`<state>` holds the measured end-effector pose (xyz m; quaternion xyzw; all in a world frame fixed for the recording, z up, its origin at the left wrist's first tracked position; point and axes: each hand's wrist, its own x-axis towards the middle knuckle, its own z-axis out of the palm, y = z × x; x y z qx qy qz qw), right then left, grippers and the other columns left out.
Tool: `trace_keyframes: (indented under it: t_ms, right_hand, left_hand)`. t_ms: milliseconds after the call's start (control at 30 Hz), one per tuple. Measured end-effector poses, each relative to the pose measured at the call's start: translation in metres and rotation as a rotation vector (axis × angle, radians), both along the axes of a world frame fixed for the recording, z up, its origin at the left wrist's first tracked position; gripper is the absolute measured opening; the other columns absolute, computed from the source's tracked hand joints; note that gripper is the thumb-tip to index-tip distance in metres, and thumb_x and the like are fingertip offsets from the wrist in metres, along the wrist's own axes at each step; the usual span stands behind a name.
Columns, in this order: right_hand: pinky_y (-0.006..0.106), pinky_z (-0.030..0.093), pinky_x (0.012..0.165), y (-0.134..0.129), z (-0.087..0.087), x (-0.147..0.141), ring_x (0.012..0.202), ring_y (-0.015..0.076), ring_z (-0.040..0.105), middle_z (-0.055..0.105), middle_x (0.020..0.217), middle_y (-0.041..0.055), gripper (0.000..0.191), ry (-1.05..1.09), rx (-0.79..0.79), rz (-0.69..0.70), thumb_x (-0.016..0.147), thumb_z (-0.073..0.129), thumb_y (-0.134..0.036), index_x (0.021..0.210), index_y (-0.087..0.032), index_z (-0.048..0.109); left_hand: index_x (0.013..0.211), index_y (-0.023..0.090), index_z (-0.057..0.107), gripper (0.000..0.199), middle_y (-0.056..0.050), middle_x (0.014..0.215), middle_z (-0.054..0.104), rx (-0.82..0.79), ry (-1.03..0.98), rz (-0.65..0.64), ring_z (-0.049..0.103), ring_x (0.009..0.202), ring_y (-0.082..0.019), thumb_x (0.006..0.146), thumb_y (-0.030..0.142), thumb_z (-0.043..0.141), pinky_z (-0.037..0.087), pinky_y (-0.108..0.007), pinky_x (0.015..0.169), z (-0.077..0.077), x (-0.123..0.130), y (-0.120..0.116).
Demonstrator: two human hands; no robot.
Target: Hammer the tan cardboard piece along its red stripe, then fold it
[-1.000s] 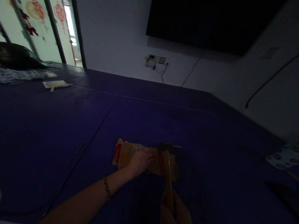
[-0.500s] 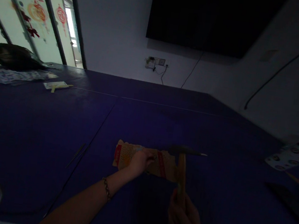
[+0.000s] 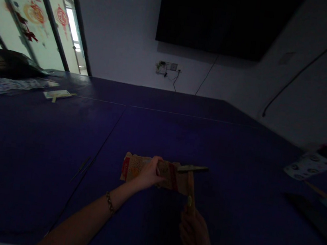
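In the head view my left hand (image 3: 148, 174) rests on a strip of printed brown cardboard (image 3: 174, 176) with red bands. Its thumb is apart from the curled fingers, and I can make out nothing between them; the fingertips are partly hidden. Wrapped round a wooden handle, my right hand (image 3: 195, 231) holds a hammer (image 3: 190, 184) upright. The hammer's dark, slender head lies level just over or against the cardboard's right end; I cannot tell whether it touches.
The dark blue tabletop (image 3: 156, 133) spreads around the cardboard. Thin tools (image 3: 80, 170) lie on the left, with a small white tray (image 3: 57, 94) and a dark bag (image 3: 11, 63) farther back. On the right are a patterned cloth (image 3: 308, 167) and a long dark object (image 3: 310, 218).
The hammer has shifted left and its head has turned a little. My left hand's thumb has parted from the fingers, where they were closer together before. The whole view has shifted slightly.
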<state>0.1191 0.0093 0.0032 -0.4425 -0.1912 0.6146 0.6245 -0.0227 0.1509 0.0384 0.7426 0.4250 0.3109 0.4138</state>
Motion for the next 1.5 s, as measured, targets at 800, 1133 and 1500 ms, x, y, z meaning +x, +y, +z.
trace_keyframes:
  t_ms: [800, 1133, 1500]
  right_hand:
    - [0.010, 0.016, 0.020, 0.007, -0.015, 0.008, 0.019, 0.0009, 0.022, 0.036, 0.038, -0.0143, 0.027, 0.037, -0.006, 0.072, 0.061, 0.065, -0.031, 0.073, -0.022, 0.043]
    - [0.011, 0.019, 0.021, 0.006, -0.015, 0.008, 0.019, 0.0014, 0.024, 0.038, 0.037, -0.0139, 0.030, 0.079, -0.027, 0.084, 0.058, 0.067, -0.033, 0.071, -0.022, 0.043]
    - [0.011, 0.018, 0.020, 0.007, -0.014, 0.008, 0.019, 0.0018, 0.023, 0.037, 0.036, -0.0142, 0.030, 0.089, 0.011, 0.117, 0.059, 0.068, -0.033, 0.072, -0.022, 0.043]
  left_hand:
    - [0.075, 0.018, 0.062, 0.021, -0.006, 0.078, 0.066, 0.107, 0.690, 0.637, 0.060, 0.074, -0.021, 0.074, 0.032, 0.046, 0.041, -0.025, 0.060, 0.026, -0.218, -0.025]
    - [0.080, 0.016, 0.064, 0.028, -0.009, 0.088, 0.063, 0.243, 0.922, 0.568, 0.056, 0.081, -0.023, 0.081, 0.031, 0.039, 0.041, -0.030, 0.072, 0.020, -0.210, -0.026]
    - [0.080, 0.012, 0.062, 0.032, -0.014, 0.089, 0.060, 0.223, 1.125, 0.574, 0.053, 0.085, -0.029, 0.082, 0.028, 0.035, 0.040, -0.035, 0.069, 0.026, -0.199, -0.031]
